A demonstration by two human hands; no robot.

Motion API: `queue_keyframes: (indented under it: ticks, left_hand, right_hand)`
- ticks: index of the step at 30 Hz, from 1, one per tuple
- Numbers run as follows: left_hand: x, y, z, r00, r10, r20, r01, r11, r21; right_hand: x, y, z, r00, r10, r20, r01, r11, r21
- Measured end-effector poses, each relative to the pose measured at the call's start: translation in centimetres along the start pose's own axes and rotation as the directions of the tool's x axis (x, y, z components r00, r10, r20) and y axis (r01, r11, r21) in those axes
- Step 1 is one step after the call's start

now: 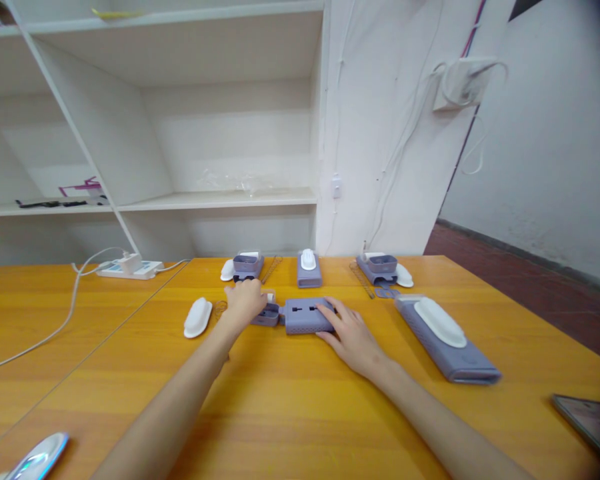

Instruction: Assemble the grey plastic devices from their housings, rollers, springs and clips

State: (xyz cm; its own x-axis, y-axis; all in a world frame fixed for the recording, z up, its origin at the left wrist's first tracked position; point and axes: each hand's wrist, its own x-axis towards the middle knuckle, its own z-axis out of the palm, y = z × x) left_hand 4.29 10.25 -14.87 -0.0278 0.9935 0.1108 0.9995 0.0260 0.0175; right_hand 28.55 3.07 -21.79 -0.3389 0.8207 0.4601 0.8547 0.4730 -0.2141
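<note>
Shelf [220, 199]: white, at the back, crumpled clear plastic [237, 181] lying on one board.
Table [260, 413]: orange wood, a phone [587, 417] near its right edge.
Right hand [353, 337]: fingers moderately spread over the right end of the slotted purple box [301, 323].
Left hand [247, 300]: fingers bent down at the purple tray [266, 318]; cannot tell whether they grip it.
Slotted purple box: flat on the table, between the hands, slots up.
White cap [198, 317]: on the table, left of the left hand.
Purple tray: just left of the box.
</note>
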Motion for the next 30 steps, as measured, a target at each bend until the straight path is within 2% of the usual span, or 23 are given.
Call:
queue_keyframes:
  ticks: [8, 19, 24, 30]
  left_hand:
    - [0.9, 0.2, -0.9, 0.998, -0.032, 0.054, 0.034, 0.999, -0.034]
    - [2.0, -0.1, 0.2, 0.995, -0.064, 0.078, 0.074, 0.987, -0.141]
    - [1.5, 0.0, -0.2, 0.995, -0.078, 0.062, 0.085, 0.99, -0.117]
    - [1.7, 0.3, -0.5, 0.996, -0.014, 0.086, 0.022, 0.995, -0.098]
  right_hand:
    - [0.0, 0.0, 0.1, 1.0, 0.001, -0.005, -0.001, 1.0, 0.011]
    - [0.0, 0.0, 0.1, 1.0, 0.007, -0.003, -0.007, 1.0, 0.011]
    - [0.0, 0.0, 0.1, 1.0, 0.004, 0.005, -0.004, 1.0, 0.01]
    - [-0.1, 0.0, 0.2, 1.0, -0.002, 0.005, 0.002, 1.0, 0.014]
